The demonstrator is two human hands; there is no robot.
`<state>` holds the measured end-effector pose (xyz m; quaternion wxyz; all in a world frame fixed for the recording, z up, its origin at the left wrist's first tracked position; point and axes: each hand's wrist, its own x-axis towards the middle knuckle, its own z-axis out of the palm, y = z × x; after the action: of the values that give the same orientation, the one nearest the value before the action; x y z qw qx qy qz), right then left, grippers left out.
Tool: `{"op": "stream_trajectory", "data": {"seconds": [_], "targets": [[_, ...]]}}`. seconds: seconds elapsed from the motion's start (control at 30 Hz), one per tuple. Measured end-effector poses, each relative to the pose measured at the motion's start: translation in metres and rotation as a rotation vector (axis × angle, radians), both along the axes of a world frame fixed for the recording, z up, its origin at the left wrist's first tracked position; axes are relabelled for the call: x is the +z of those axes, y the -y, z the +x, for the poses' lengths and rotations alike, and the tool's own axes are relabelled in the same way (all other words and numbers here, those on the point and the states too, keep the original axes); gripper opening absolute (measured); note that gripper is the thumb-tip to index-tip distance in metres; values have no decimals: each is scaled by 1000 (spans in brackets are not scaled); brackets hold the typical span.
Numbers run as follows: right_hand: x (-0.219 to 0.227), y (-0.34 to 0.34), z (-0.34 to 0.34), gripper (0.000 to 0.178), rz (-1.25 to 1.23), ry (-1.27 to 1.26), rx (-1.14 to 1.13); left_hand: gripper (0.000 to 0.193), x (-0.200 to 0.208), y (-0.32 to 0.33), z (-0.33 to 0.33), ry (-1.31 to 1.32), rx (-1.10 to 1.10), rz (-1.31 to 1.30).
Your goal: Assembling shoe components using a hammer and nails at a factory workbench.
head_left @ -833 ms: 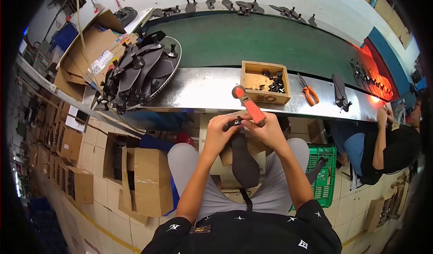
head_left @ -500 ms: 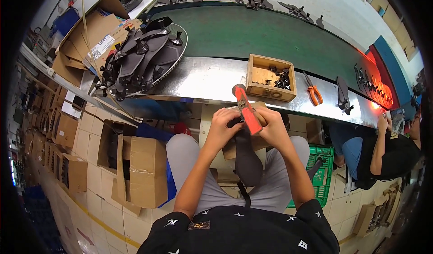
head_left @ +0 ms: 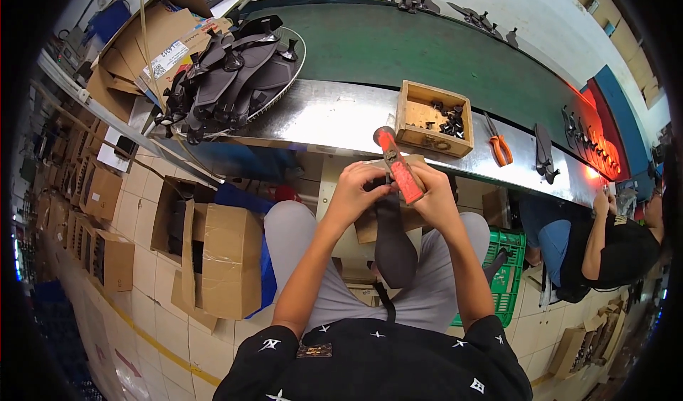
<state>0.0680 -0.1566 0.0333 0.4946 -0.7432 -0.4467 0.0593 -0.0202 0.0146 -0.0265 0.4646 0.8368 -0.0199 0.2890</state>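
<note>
A dark grey shoe sole (head_left: 395,253) hangs between my knees, its broad end toward me. My left hand (head_left: 361,196) pinches its far end, fingers and thumb closed around it. What else lies between those fingertips is hidden. In my right hand (head_left: 435,200) is a hammer with a red head (head_left: 400,170), held just above the far end of the sole. The hammer's handle is mostly covered by the fingers. A cardboard-brown surface (head_left: 366,229) shows beneath the sole.
Ahead, a wooden box (head_left: 435,145) of small black pieces and orange pliers (head_left: 501,150) lie on the metal bench edge (head_left: 334,113). A basket (head_left: 302,63) heaped with dark soles stands left. Beyond runs a green belt (head_left: 398,45). A co-worker (head_left: 615,248) sits right, beside a green crate (head_left: 509,287).
The whole view has shifted slightly. The hammer head has tilted a little and sits slightly nearer my left fingertips; both hands keep their holds.
</note>
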Motion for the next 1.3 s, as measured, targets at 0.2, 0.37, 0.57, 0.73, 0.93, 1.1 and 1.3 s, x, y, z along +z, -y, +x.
{"op": "stream_trajectory", "data": {"seconds": [0.2, 0.37, 0.57, 0.73, 0.93, 1.1, 1.3], "targets": [[3, 7, 3, 19, -12, 21, -36, 29, 20, 9, -1, 0, -35, -190], [36, 24, -34, 21, -107, -340, -190, 27, 13, 1, -6, -170, -109, -306], [65, 57, -70, 28, -72, -147, -174, 27, 15, 2, -5, -149, -91, -321], [55, 45, -70, 28, -207, -81, -137, 22, 12, 2, -1, -139, -140, -272], [90, 56, -86, 31, -17, -8, -212, 45, 9, 0, -8, -164, -111, -231], [75, 69, -91, 31, -2, 212, -222, 102, 15, 7, -9, -250, -63, 137], [64, 49, -70, 19, -147, 96, -184, 103, 7, 6, -17, -294, 41, 191]]}}
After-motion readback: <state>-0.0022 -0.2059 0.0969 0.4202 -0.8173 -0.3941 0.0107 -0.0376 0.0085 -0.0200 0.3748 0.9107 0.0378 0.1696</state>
